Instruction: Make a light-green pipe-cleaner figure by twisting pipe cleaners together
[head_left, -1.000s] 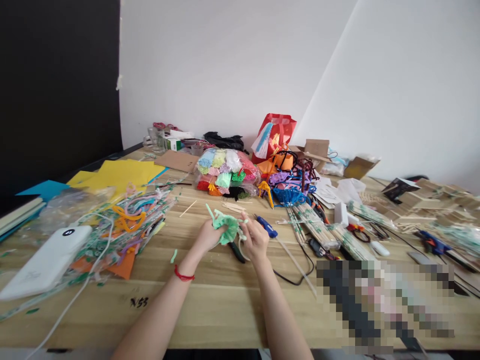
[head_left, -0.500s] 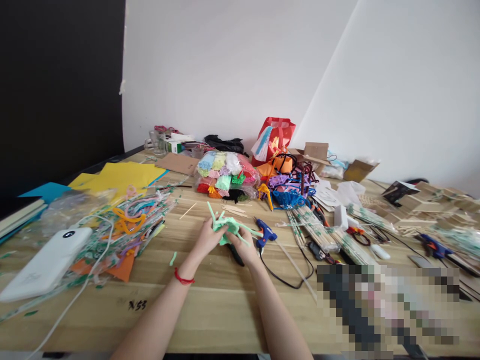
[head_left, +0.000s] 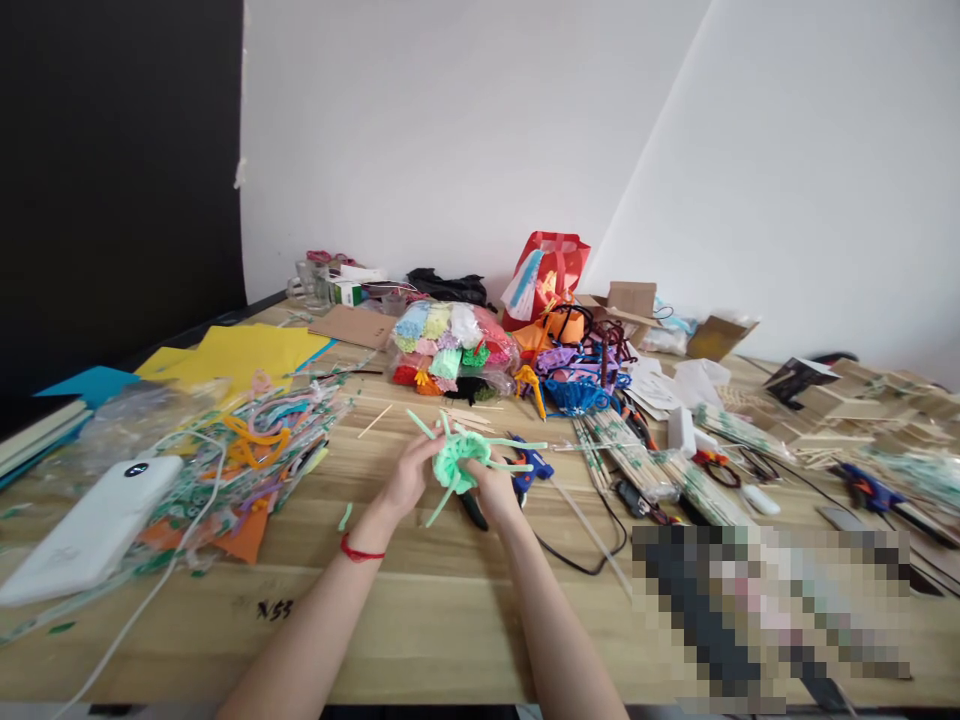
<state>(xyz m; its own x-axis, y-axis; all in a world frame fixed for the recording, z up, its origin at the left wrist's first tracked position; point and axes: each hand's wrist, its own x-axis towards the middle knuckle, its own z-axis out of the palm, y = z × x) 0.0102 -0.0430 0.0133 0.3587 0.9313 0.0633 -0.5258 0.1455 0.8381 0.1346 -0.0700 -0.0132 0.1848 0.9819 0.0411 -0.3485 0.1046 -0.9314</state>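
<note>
Between both hands is a mint-green pipe-cleaner piece point(head_left: 454, 462), woven into a small round cup with several loose ends sticking outward. My left hand point(head_left: 409, 473) is closed on its left side. My right hand point(head_left: 495, 492) grips the right side, with the thumb at the cup's opening. Under the hands lies a dark-handled tool point(head_left: 473, 512), mostly hidden. A blue glue gun point(head_left: 534, 466) rests just right of the right hand, partly behind the green ends. Left of the left wrist is a short green scrap point(head_left: 345, 516).
A bag of coloured pipe cleaners point(head_left: 454, 345) sits behind the hands, beside a tangled pipe-cleaner heap point(head_left: 577, 375). Scraps point(head_left: 262, 450) and a white power bank point(head_left: 94, 525) with a cable lie left. Wrapped sticks point(head_left: 630, 455) and another glue gun point(head_left: 870, 488) are at right.
The green piece has turned so its round opening shows, and its loose ends now spread to the left, right and downward. Both hands have shifted their hold around it.
</note>
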